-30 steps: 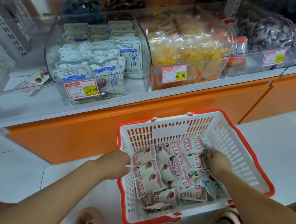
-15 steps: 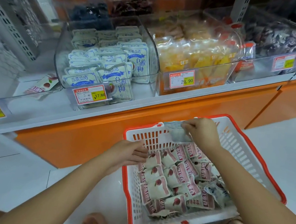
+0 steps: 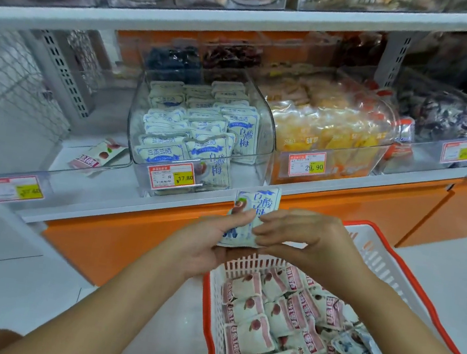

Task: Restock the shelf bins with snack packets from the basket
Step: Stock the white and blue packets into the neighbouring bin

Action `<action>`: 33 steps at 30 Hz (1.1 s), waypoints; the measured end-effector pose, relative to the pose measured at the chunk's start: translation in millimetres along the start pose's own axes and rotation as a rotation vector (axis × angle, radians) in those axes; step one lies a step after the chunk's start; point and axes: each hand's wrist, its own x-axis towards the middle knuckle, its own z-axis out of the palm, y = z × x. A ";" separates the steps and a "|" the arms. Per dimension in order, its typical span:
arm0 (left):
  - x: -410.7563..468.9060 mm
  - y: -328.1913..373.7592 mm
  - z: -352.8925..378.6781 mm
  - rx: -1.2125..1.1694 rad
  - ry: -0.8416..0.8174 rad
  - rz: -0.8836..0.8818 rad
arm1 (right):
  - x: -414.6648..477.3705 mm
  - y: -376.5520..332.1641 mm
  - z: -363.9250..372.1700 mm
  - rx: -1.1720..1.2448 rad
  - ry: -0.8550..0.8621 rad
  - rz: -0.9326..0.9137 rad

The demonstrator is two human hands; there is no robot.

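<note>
Nearest: basket (image 3: 253, 264) on the floor right under the hands, so each reach is short. It's mostly full of pink packets (image 3: 253, 332), with a couple of blue ones (image 3: 352, 345) mixed in at its right side. Looks like they need sorting by type before they're binned.

Above the basket's far wall, both hands are together on one blue-white packet (image 3: 258, 202). Left hand (image 3: 202, 244) pinches it, thumb on the front face and fingers behind. Right hand (image 3: 310, 240) has curled fingertips nipping the packet's right edge. The packet is upright with the print facing the camera. My guess is it's being squared up or passed between hands so it goes in oriented like the stock.

Just past it on the lower shelf (image 3: 103, 210) is the blue-white bin (image 3: 265, 151), a clear bin holding matching packets in rows behind the 17.80 tag (image 3: 171, 179). That's the likely target, and the held packet is near its front but not in it yet.

The left bin (image 3: 44, 181) holds a single pink packet (image 3: 97, 156), so it's the probable home for the basket's pink load. The yellow-snack bin (image 3: 377, 154) to the right looks full.

Farther up, the upper shelf (image 3: 247, 21) carries more clear bins, too blurred to read.

Restocking is barely started. Risk: a soft packet could slide on the stack if dropped flat.
</note>
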 end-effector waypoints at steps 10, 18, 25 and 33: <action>-9.5 51.8 -20.3 0.914 0.144 0.587 | 66.2 1.5 -21.6 0.124 -0.102 0.455; 4.9 72.7 -20.4 1.125 0.532 0.863 | 148.4 2.4 -47.0 -0.280 0.015 0.518; 22.0 72.5 -26.0 1.469 0.545 0.821 | 216.4 6.8 -23.4 -0.789 -0.180 0.583; 23.3 72.8 -36.0 1.479 0.506 0.811 | 236.0 48.0 26.1 -0.842 -0.529 0.644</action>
